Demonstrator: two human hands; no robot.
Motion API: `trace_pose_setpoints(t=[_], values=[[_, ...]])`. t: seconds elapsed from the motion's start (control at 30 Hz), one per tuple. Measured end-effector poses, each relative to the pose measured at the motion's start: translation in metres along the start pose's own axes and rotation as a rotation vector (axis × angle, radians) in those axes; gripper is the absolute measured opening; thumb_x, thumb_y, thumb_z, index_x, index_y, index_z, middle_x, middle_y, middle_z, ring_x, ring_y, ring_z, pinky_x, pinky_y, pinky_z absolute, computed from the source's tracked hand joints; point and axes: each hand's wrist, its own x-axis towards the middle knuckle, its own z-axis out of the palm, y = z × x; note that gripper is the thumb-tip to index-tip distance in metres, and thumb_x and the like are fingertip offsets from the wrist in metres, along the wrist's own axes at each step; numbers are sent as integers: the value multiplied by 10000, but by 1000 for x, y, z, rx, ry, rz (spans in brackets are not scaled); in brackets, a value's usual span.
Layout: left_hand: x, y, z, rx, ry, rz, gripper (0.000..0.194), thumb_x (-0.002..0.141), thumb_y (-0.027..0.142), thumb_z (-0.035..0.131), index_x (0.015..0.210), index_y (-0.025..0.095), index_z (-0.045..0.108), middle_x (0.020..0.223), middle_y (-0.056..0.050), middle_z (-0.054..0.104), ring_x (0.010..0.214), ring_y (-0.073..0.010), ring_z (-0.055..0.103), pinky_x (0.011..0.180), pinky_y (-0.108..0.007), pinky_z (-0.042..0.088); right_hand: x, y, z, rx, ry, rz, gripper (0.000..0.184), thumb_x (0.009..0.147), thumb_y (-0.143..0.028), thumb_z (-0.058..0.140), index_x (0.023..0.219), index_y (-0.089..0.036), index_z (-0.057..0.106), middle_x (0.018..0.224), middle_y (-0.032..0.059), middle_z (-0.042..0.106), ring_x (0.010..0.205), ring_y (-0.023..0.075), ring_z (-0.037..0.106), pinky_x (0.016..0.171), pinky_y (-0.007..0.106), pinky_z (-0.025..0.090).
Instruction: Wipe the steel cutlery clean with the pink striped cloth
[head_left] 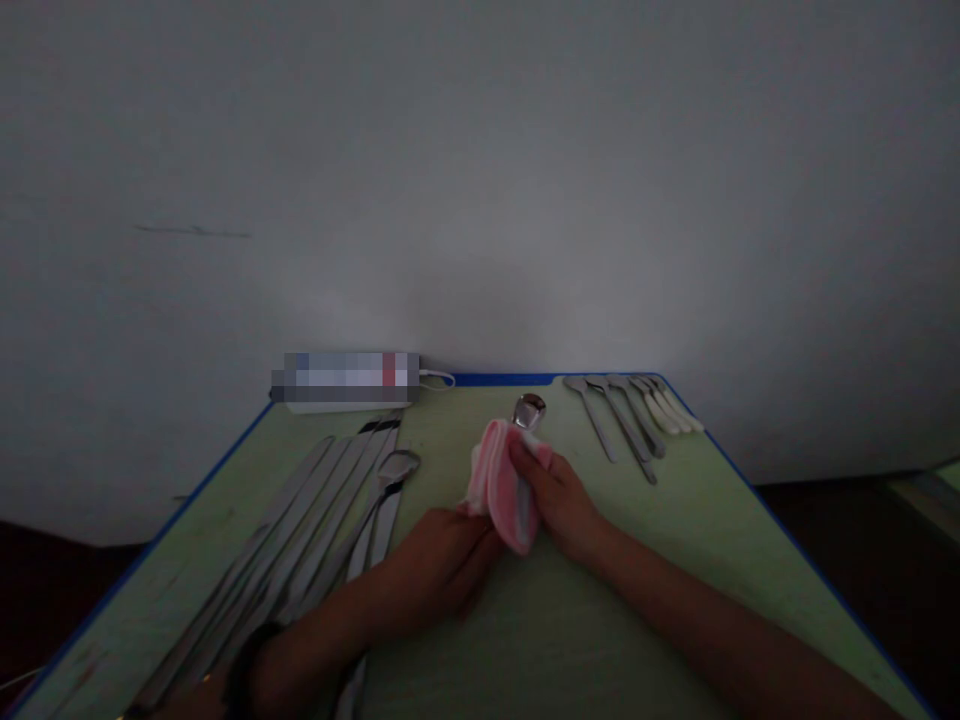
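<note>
A pink and white striped cloth (496, 482) is wrapped round a metal spoon (529, 410), whose bowl sticks out at the far end. My right hand (561, 500) is closed on the cloth and the spoon's handle inside it. My left hand (442, 560) is closed at the near end of the cloth, where the spoon's handle is hidden. Both hands rest low over the green table (570, 640).
Several long metal utensils (300, 540) lie in a row on the left, with a spoon (394, 470) among them. Several spoons (626, 415) lie at the back right. A white box (345, 385) with a cable sits at the back edge by the wall.
</note>
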Motion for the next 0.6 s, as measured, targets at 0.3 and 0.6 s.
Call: trace_pose_setpoints(t=[0.3,0.6], values=[[-2,-3,-6,-50,-105,-27,486,966,304,231,587,169,503,493,23,555,481,-104,524,618,-219,411,13,0,-3,207,136,-22,358,708,-508,615,788,-160,591,631,-2,600,528,106,504,524,228,385],[-6,-3,-8,63,-92,26,404,925,295,329,596,164,526,578,6,584,588,-128,548,685,-249,409,17,2,-13,141,241,-117,327,679,-422,670,879,-169,617,747,0,649,625,113,562,599,237,436]])
